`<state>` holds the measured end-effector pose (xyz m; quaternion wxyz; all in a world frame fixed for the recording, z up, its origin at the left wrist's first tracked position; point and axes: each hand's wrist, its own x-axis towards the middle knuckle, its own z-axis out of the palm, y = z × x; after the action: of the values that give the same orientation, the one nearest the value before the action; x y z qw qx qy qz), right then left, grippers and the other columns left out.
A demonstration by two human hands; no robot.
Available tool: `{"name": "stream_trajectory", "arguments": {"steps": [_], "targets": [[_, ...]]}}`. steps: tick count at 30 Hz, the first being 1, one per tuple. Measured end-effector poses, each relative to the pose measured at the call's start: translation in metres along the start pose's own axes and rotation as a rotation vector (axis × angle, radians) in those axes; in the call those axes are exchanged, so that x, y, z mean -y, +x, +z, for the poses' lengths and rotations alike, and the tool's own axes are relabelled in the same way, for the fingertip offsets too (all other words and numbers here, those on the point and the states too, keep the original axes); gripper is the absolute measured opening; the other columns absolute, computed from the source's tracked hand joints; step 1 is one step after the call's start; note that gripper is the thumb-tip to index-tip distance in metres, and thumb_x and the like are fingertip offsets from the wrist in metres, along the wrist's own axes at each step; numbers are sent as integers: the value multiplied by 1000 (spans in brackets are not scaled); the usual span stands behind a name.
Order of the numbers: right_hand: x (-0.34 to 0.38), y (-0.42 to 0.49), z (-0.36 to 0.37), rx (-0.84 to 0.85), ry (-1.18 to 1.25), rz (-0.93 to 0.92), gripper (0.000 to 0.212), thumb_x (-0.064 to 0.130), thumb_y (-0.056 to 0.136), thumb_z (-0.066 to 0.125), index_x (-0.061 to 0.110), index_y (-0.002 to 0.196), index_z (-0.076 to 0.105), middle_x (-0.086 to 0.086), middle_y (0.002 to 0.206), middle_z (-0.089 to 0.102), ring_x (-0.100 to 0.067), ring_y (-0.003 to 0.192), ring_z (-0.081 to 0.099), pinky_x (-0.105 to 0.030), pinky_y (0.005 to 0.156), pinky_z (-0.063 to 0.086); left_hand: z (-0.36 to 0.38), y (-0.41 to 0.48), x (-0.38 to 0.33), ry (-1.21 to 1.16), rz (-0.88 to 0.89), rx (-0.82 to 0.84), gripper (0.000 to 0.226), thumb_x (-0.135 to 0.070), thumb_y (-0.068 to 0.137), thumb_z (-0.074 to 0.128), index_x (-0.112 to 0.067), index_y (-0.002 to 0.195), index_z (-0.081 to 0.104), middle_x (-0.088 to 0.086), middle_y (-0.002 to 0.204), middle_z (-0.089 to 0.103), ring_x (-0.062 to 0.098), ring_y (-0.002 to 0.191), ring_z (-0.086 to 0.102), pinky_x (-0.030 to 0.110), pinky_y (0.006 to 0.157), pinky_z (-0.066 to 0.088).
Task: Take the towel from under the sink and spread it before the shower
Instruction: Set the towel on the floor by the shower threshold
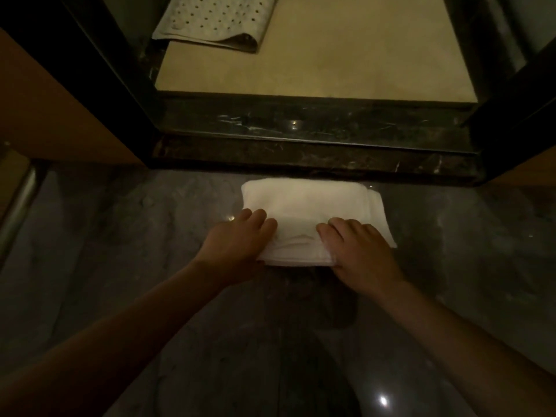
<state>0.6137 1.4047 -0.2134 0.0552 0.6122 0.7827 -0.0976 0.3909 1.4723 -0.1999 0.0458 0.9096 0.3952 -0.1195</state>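
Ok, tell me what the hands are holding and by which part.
The folded towel: left hand on its near left corner, right hand on its near right corner, fingers on top. Thumbs hidden, so a real grip cannot be confirmed.

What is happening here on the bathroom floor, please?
A person reaches down to a white towel that lies on the grey floor, just in front of the dark shower threshold. The towel is folded, not yet spread. The left hand and the right hand both rest on its near part, with the fingers laid over the top. Inside the shower, a perforated mat lies partly folded over.
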Motion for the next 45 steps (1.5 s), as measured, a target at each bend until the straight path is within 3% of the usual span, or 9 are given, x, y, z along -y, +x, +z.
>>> {"name": "stream_trajectory", "arguments": {"steps": [3, 7, 11, 16, 22, 26, 30, 37, 45], "targets": [[1, -3, 2, 24, -30, -31, 65, 33, 70, 71, 19, 127, 44, -5, 122, 52, -26, 104, 54, -40, 85, 46, -1, -5, 2, 38, 43, 22, 59, -44, 79, 64, -23, 126, 34, 2, 124, 43, 20, 105, 47, 33, 64, 43], [-3, 6, -2, 6, -91, -86, 68, 66, 73, 46, 22, 124, 45, -4, 116, 53, -24, 98, 53, -38, 78, 46, -6, -9, 4, 47, 31, 22, 61, -46, 81, 64, -23, 129, 33, 2, 128, 43, 19, 108, 48, 35, 73, 50], [1, 12, 0, -51, -107, -96, 66, 74, 75, 33, 23, 114, 48, -3, 105, 53, -22, 89, 52, -35, 70, 43, -6, -16, 1, 69, 44, 16, 60, -50, 82, 62, -23, 129, 34, 2, 128, 44, 19, 107, 49, 35, 74, 51], [9, 17, 4, -74, -129, -103, 61, 66, 75, 42, 21, 116, 46, -4, 109, 53, -23, 93, 51, -37, 75, 41, -3, -21, -3, 36, 10, 5, 59, -48, 83, 62, -22, 130, 36, 2, 127, 44, 19, 107, 49, 35, 75, 52], [16, 22, 3, -99, -55, -115, 63, 66, 82, 28, 20, 120, 47, -5, 112, 54, -24, 95, 53, -38, 76, 43, 2, -15, -6, -66, -70, -5, 58, -60, 80, 57, -25, 124, 43, 1, 121, 46, 18, 103, 48, 31, 69, 42], [11, 23, 7, -65, -82, -116, 58, 58, 84, 47, 20, 127, 42, -6, 120, 51, -25, 103, 51, -39, 81, 41, 6, -12, -12, -39, -41, -69, 63, -69, 78, 49, -26, 123, 47, 1, 120, 48, 19, 103, 49, 34, 73, 44], [10, 26, 4, -26, -121, -124, 62, 52, 80, 57, 19, 130, 39, -7, 123, 49, -27, 105, 50, -40, 80, 41, 4, -2, -18, -36, -14, -108, 56, -51, 79, 61, -24, 126, 45, 4, 124, 49, 21, 107, 49, 37, 83, 46], [9, 33, -3, -102, -36, 6, 25, 15, 89, 50, 14, 115, 51, -10, 109, 54, -27, 93, 54, -34, 65, 37, -3, 11, -29, 27, -51, -184, 34, -22, 86, 53, -19, 119, 49, 4, 109, 58, 22, 92, 54, 35, 77, 46], [-43, 26, -32, -98, -110, 17, 32, 13, 88, 56, 16, 120, 51, -11, 116, 52, -30, 98, 57, -35, 66, 42, -1, 10, -41, -83, -120, -257, 57, -48, 80, 62, -21, 126, 42, 5, 121, 52, 24, 104, 52, 38, 79, 45]]}}
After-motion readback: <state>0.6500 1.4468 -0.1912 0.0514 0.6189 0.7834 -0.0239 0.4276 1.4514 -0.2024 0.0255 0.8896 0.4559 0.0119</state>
